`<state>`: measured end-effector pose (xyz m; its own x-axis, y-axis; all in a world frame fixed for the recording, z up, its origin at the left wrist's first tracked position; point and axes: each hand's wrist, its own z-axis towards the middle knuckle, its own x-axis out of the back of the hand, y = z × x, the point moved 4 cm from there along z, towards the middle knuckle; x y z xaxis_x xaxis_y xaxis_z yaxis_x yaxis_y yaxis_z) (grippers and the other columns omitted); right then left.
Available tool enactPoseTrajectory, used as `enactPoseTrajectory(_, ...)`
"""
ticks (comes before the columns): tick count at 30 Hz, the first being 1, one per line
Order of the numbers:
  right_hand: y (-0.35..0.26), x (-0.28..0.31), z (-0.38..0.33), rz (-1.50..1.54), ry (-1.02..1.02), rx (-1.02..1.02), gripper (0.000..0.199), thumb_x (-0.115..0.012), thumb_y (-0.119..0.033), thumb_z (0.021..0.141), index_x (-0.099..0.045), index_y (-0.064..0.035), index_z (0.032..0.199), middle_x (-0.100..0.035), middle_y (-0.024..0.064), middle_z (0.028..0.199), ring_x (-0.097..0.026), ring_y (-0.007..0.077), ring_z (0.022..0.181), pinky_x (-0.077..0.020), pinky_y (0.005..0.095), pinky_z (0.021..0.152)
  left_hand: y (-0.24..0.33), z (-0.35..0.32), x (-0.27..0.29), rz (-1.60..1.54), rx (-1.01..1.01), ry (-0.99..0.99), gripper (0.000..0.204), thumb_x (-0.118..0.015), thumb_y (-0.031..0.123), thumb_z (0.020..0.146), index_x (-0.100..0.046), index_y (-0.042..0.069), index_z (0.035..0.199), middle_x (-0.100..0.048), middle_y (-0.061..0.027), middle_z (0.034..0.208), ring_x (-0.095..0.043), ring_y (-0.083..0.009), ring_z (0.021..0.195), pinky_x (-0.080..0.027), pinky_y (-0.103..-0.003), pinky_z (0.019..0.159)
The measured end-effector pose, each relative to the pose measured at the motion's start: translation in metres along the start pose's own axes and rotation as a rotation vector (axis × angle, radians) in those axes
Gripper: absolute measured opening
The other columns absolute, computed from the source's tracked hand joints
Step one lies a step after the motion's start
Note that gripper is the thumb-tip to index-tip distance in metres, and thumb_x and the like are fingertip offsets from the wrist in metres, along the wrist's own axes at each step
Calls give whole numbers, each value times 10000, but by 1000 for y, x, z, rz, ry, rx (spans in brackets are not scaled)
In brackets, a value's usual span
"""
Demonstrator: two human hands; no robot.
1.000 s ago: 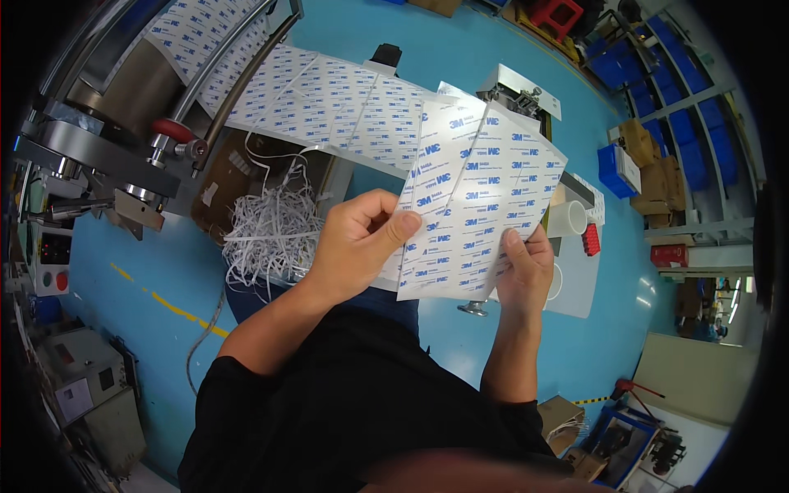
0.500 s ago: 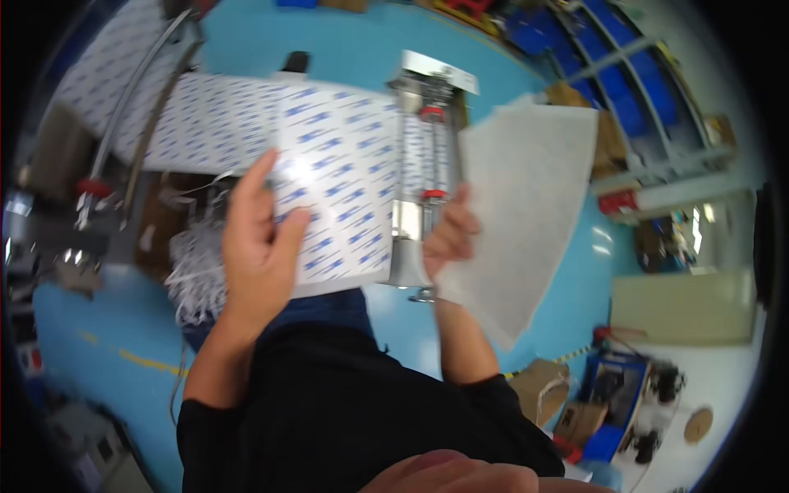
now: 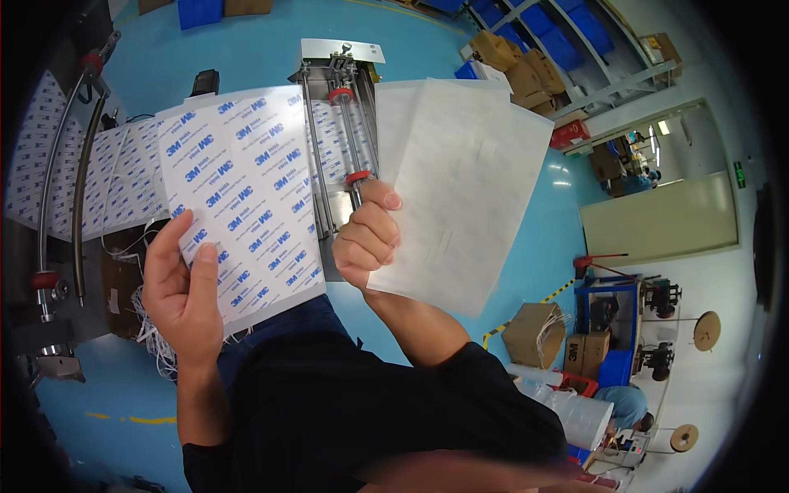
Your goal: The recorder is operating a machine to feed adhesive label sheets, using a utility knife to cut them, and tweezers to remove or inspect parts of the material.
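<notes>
Behind the held sheets (image 3: 246, 197), a roller machine (image 3: 341, 123), cardboard boxes (image 3: 538, 333)

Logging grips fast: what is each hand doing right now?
Left hand: closed on the blue-printed sheet.
Right hand: closed on the plain white sheets.

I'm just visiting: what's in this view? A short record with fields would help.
left hand: holds a printed sheet, white with rows of blue marks, by its lower left edge
right hand: holds plain white sheets by their left edge
sheets: the two lots are held apart, side by side, printed one on the left
machine: metal frame with rods and red collars behind the hands, printed web running through it
floor: blue
boxes: cardboard, lower right
</notes>
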<state>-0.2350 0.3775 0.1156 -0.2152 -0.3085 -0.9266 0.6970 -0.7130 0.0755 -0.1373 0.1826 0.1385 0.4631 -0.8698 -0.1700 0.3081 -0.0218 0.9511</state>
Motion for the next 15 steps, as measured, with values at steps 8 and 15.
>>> enactPoseTrajectory(8, -8, 22, -6, -815, 603, 319, 429, -404, -370, 1020, -451, -64, 1317, -589, 91, 1195, -593, 221, 1063, -509, 370, 902, -17, 5, -4, -75, -59, -32, 113, -615, -27, 895, -538, 10, 968, -596, -7, 828, -509, -22, 683, -406, -174, 598)
enactPoseTrajectory(15, -4, 41, -11, -1177, 504, 179, 503, -618, -165, 910, -419, 16, 1335, -578, 148, 1273, -592, 237, 1135, -478, 365, 968, -19, 2, -5, -138, -39, -71, 246, -603, 39, 920, -423, -6, 1082, -664, -103, 853, -592, -57, 741, -458, -199, 633)
